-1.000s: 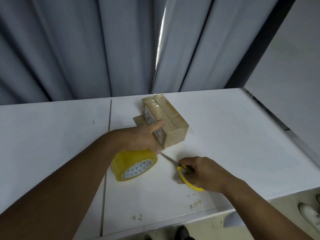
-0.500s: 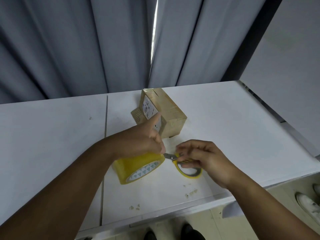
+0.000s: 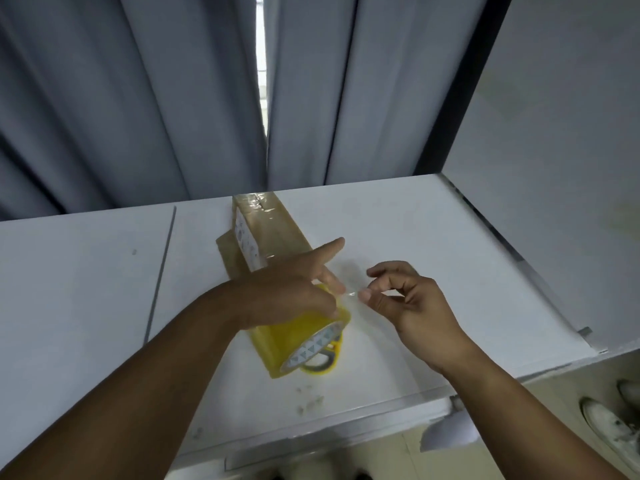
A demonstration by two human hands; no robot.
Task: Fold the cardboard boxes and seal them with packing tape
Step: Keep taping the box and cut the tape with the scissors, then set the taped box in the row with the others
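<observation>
Head view, looking down on white bench [image 3: 415, 237]. Grips yellow tape roll [image 3: 294, 341] with left hand [image 3: 291, 292] at frame centre: fingers curled over the top of the roll, index finger out straight toward upper right. Holds the roll tilted, printed core face turned to lower right; cannot tell whether resting on the bench or just off it. Pinches clear tape end [image 3: 349, 294] with right hand [image 3: 412, 303] just right of the roll: thumb and forefinger tips closed on the film, other fingers loosely curled above. Blurred there, so no call on how much tape is off the roll. Hides most of yellow-handled scissors [image 3: 323, 367] under the roll's lower right edge; only the handle loops visible, flat on the bench. Behind the left hand, toward upper centre: cardboard box [image 3: 273, 233], closed, lying on the bench, glossy tape across the top, white label on the left face, a flat cardboard piece against its lower left side. Covers the box's near end with the left hand. Small scraps [image 3: 311, 403] on the bench near the front edge, below the roll. Grey curtain [image 3: 138, 98] across the top of the frame, pale wall panel [image 3: 554, 150] at right, white shoes [image 3: 609, 424] on the floor at lower right.
</observation>
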